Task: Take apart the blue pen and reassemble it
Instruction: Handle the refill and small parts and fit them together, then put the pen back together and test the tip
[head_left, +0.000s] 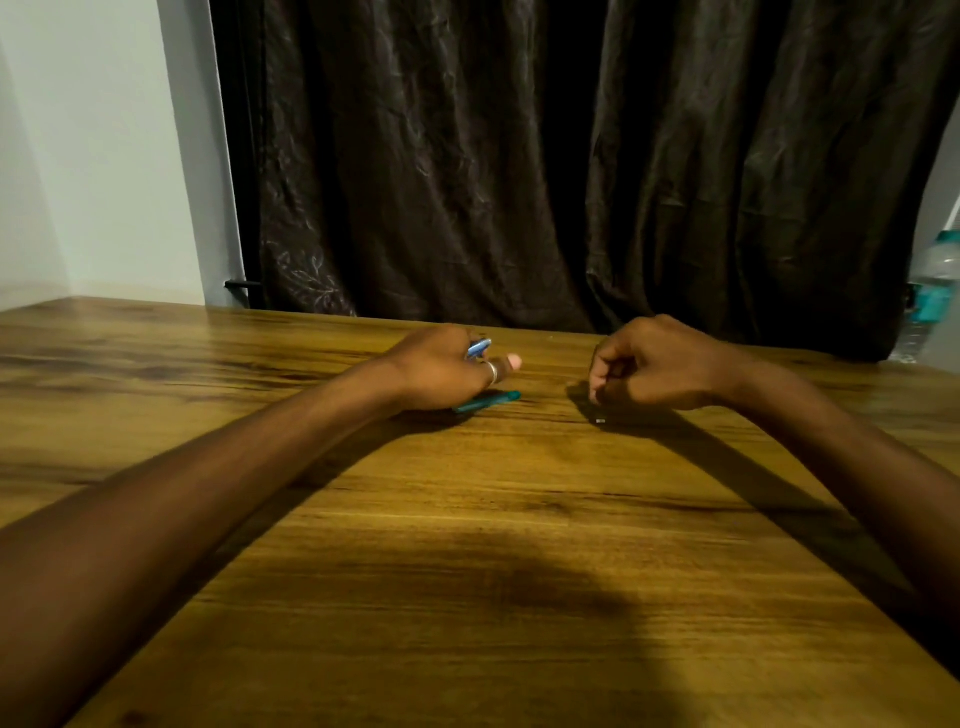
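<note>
My left hand (441, 366) rests near the far middle of the wooden table (467, 519), fingers closed around a blue pen piece (479, 347) that pokes out above the thumb. A teal pen part (488, 401) lies on the table, sticking out from under that hand. My right hand (654, 364) hovers just to the right with its fingers curled in; whether it holds anything is hidden. A tiny pale part (601, 421) lies on the table below its fingertips.
A dark curtain (571, 156) hangs behind the table's far edge. A clear water bottle with a teal label (932, 296) stands at the far right edge. A pale wall (93, 156) is at the left.
</note>
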